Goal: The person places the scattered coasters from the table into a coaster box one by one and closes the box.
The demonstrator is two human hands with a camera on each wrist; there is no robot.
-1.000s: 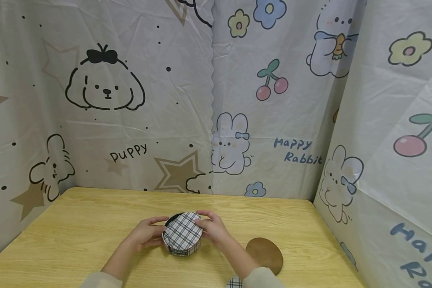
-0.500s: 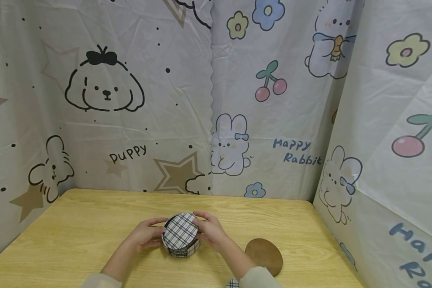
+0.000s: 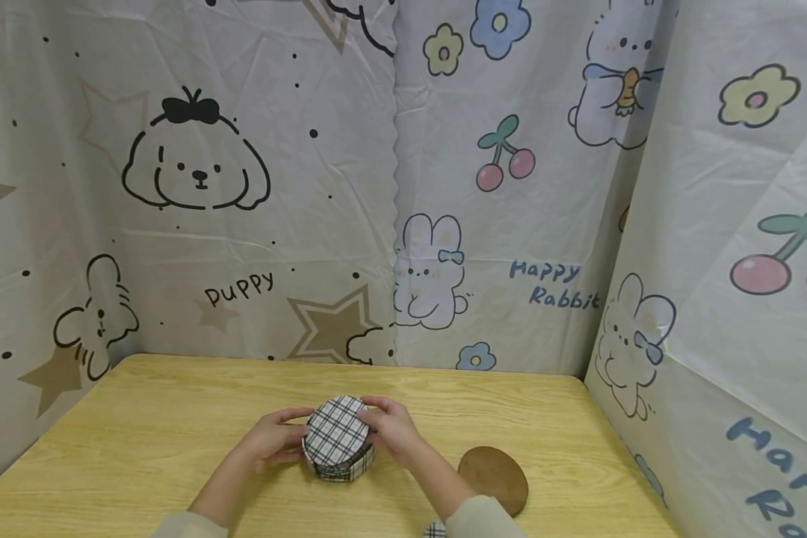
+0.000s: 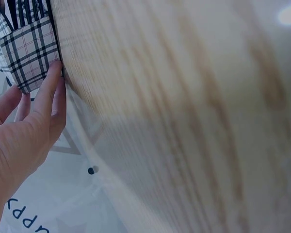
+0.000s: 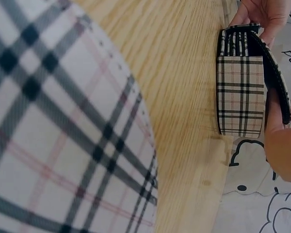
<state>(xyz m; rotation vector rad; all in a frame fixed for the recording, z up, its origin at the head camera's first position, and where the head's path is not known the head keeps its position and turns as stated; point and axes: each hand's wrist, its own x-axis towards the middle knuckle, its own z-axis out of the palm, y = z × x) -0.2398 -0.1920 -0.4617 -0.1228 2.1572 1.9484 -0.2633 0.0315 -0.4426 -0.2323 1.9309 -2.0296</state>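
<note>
On the table a round plaid coaster holder [image 3: 359,469] stands between the two hands, with several coasters [image 5: 235,43] stacked inside and showing through a slot in its wall. My left hand [image 3: 272,439] grips the holder's left side, its fingertips on the plaid wall [image 4: 31,56] in the left wrist view. At the right, my right hand [image 3: 395,430] pinches the edge of a round plaid coaster [image 3: 338,431], thumb on top. That coaster lies tilted over the holder's mouth, with its dark underside showing in the right wrist view.
A brown round disc [image 3: 494,480] lies on the wooden table [image 3: 175,418], right of the right forearm. Another plaid coaster [image 3: 435,530] shows at the bottom edge, partly covered by the right sleeve. Printed cloth [image 3: 336,187] hangs behind and beside the table.
The right hand has shifted slightly left with the pinched coaster. The dark gap at the holder's back left has closed, and one shows at its lower right. The left hand stays put.
</note>
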